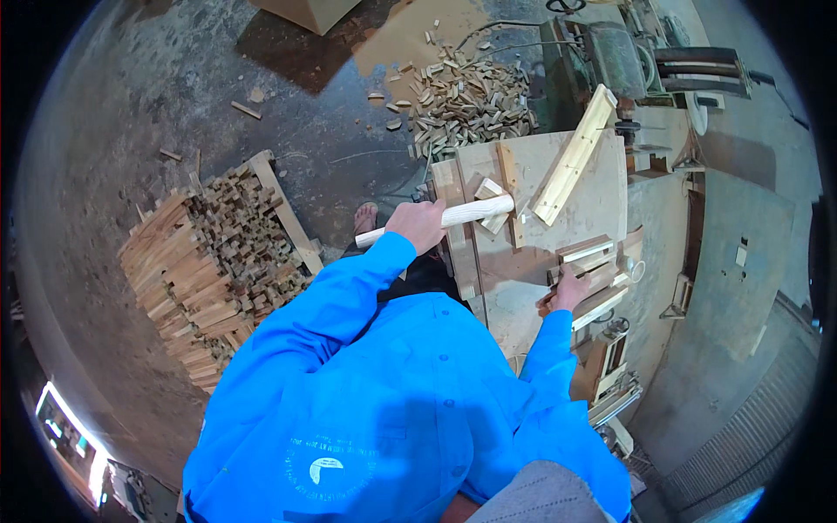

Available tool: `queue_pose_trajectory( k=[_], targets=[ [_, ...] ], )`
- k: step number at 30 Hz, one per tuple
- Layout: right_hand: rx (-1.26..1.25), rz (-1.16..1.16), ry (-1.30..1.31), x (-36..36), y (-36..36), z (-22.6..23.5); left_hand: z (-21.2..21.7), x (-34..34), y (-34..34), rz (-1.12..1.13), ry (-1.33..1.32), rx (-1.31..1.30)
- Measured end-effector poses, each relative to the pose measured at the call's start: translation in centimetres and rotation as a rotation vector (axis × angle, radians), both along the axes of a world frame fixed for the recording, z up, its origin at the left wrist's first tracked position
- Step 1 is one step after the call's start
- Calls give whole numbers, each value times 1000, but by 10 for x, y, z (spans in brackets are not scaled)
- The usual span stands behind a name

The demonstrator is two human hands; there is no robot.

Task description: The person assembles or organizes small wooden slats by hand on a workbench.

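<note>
Sawdust-grey concrete floor spreads around a person in a bright blue jacket who stands at a pale plywood worktable. Their left hand is wrapped tight around a pale, rounded wooden handle, fingers fully curled over its middle, so the stick lies crosswise with its thicker end over the table's near-left corner and its thinner end poking out past the table edge. Just beyond that thick end sits a small wooden block, touching or nearly touching it; which one I cannot tell.

Their right hand rests on a stack of flat wooden pieces at the table's right side. The fingers look bent down onto the wood, but whether they actually grip a piece I cannot tell from here.

A long light-coloured wooden strip lies slanted across the far part of the table. On the floor to the person's left stands a big stack of cut wooden sticks, and farther off a loose heap of small offcuts lies beside a green machine.
</note>
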State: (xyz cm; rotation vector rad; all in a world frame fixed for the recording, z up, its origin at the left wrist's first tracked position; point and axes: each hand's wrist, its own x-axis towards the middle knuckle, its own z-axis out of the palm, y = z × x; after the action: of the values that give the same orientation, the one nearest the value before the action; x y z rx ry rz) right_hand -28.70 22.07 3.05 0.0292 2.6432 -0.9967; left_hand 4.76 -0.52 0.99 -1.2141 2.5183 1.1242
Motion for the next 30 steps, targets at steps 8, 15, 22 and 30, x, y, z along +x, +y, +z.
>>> queue_pose_trajectory(
  k=[8,15,22,30],
  targets=[
    [-233,-206,-166,-17,31,-1,8,-9,-4,-29,33,28],
    [25,270,212,-26,-6,19,11,-13,-6,-116,5,13],
    [72,441,361,-61,-96,-34,31,-33,-8,-72,-114,49],
    [99,468,327,-68,-155,-39,32,-33,-3,-78,-214,35]
  ],
)
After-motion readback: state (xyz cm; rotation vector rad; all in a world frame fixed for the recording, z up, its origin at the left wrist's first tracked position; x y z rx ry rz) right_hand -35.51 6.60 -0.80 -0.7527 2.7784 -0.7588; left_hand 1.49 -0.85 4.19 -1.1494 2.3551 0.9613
